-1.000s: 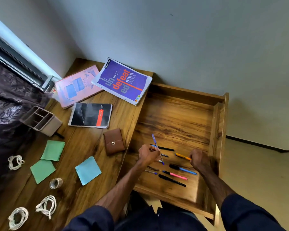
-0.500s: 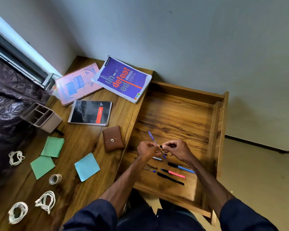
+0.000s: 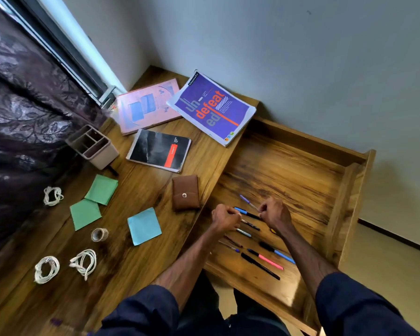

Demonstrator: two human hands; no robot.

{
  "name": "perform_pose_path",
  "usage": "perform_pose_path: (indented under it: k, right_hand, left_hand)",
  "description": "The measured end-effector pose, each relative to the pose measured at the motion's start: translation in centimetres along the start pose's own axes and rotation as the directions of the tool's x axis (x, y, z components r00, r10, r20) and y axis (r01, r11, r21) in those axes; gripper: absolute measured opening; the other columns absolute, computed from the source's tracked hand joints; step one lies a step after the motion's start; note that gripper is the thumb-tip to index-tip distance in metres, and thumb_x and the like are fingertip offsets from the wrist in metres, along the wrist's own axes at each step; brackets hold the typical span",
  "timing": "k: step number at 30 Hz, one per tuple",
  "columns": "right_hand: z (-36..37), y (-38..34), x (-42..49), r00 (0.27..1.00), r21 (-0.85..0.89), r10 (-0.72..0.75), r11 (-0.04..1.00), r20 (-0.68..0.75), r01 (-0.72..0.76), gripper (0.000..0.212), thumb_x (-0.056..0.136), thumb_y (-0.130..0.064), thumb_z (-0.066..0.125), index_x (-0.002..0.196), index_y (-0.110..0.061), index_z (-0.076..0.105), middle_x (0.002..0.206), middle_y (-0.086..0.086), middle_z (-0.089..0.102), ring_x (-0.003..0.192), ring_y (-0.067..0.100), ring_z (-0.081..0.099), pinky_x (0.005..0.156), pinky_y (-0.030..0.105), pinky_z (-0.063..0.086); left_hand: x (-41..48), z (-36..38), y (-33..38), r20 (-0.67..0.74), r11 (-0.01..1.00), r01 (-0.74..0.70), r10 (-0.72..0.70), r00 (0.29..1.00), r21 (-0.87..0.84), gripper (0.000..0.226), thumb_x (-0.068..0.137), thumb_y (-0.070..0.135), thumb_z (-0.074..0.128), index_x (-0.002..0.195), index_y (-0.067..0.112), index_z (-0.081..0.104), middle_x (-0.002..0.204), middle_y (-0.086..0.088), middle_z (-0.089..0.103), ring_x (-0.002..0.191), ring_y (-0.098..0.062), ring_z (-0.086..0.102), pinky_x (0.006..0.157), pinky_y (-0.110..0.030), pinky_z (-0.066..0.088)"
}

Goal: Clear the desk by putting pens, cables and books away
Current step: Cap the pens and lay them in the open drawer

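1. Since half a second ago, hands drawn apart over the open wooden drawer (image 3: 289, 170); purple pen (image 3: 247, 202) now pinched in right hand (image 3: 275, 214).
2. Left hand (image 3: 224, 218) fisted around blue-capped black pen (image 3: 246, 212).
3. Risk: loose grip drops pens among those lying nearer in the drawer.

I am looking at a desk (image 3: 136, 275) showing a warm brown wood grain. Far on it, one book (image 3: 212, 108) is wearing a purple cover with orange and grey lettering, another (image 3: 147, 106) is showing pink with blue shapes, and a notebook (image 3: 159, 150) is showing black with a red stripe. Green notes (image 3: 102, 189) and a light blue note (image 3: 144, 225) are lying to the left, near white cables (image 3: 84, 263). A brown wallet (image 3: 185, 192) is lying near the lower tray, where a pink-and-black pen (image 3: 267, 259) is lying.
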State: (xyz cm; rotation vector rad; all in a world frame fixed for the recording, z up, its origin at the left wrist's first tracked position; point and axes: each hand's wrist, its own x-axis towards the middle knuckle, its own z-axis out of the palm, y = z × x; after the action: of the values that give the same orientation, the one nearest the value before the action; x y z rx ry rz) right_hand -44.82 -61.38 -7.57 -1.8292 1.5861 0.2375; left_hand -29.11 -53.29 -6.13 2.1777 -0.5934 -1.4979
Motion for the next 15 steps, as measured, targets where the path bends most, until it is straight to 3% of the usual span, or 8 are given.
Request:
perform_pose_path:
  k: [4, 6, 9, 12, 15]
  right_hand:
    - [1.0, 0.3, 1.0, 1.000, -0.116, 0.011, 0.993, -0.009, -0.012, 0.013, 0.095, -0.011, 0.061, 0.097, -0.014, 0.073, 0.096, 0.007, 0.074, 0.085, 0.021, 0.071, 0.066, 0.026, 0.050]
    - [1.3, 0.5, 1.4, 1.000, -0.143, 0.002, 0.990, -0.021, -0.005, 0.011, 0.096, -0.013, 0.061, 0.100, -0.014, 0.071, 0.097, 0.007, 0.073, 0.085, 0.021, 0.068, 0.066, 0.024, 0.043]
    - [1.7, 0.1, 1.6, 0.996, -0.153, -0.041, 0.988, -0.084, 0.028, 0.009, 0.095, -0.017, 0.065, 0.102, -0.013, 0.070, 0.099, 0.008, 0.071, 0.082, 0.020, 0.065, 0.066, 0.025, 0.043]
    - [2.1, -1.7, 1.0, 0.967, -0.051, -0.140, 0.990, -0.212, 0.132, 0.015, 0.091, -0.017, 0.071, 0.106, -0.015, 0.073, 0.104, 0.004, 0.071, 0.092, 0.020, 0.068, 0.075, 0.033, 0.056]
    - [2.5, -5.1, -0.2, 0.879, 0.085, -0.307, 0.929, -0.365, 0.360, 0.008, 0.088, -0.018, 0.074, 0.096, -0.016, 0.074, 0.094, 0.001, 0.071, 0.083, 0.018, 0.067, 0.072, 0.037, 0.058]
  left_hand:
    - [0.1, -0.9, -1.8, 0.006, 0.999, -0.018, 0.018, 1.000, 0.047, 0.016, 0.090, 0.012, 0.073, 0.105, 0.005, 0.074, 0.102, -0.009, 0.075, 0.087, -0.021, 0.077, 0.074, -0.034, 0.065]
    - [0.1, -1.3, -2.5, -0.009, 0.998, -0.032, 0.032, 0.999, 0.056, 0.015, 0.090, 0.013, 0.073, 0.103, 0.006, 0.075, 0.101, -0.009, 0.075, 0.086, -0.021, 0.077, 0.072, -0.033, 0.065]
    - [-0.3, -2.2, -3.2, -0.016, 0.993, -0.079, 0.081, 0.997, 0.086, 0.014, 0.090, 0.015, 0.072, 0.102, 0.007, 0.074, 0.098, -0.008, 0.075, 0.076, -0.014, 0.074, 0.062, -0.023, 0.062]
    - [-1.2, -3.3, -3.3, -0.029, 0.983, -0.157, 0.161, 0.987, 0.096, 0.014, 0.091, 0.017, 0.071, 0.101, 0.009, 0.074, 0.091, -0.007, 0.076, 0.072, -0.014, 0.074, 0.062, -0.023, 0.062]
    - [-2.4, -5.1, -3.2, -0.023, 0.966, -0.252, 0.253, 0.967, 0.057, 0.013, 0.091, 0.018, 0.070, 0.102, 0.010, 0.073, 0.089, -0.003, 0.077, 0.071, -0.012, 0.075, 0.060, -0.021, 0.060]
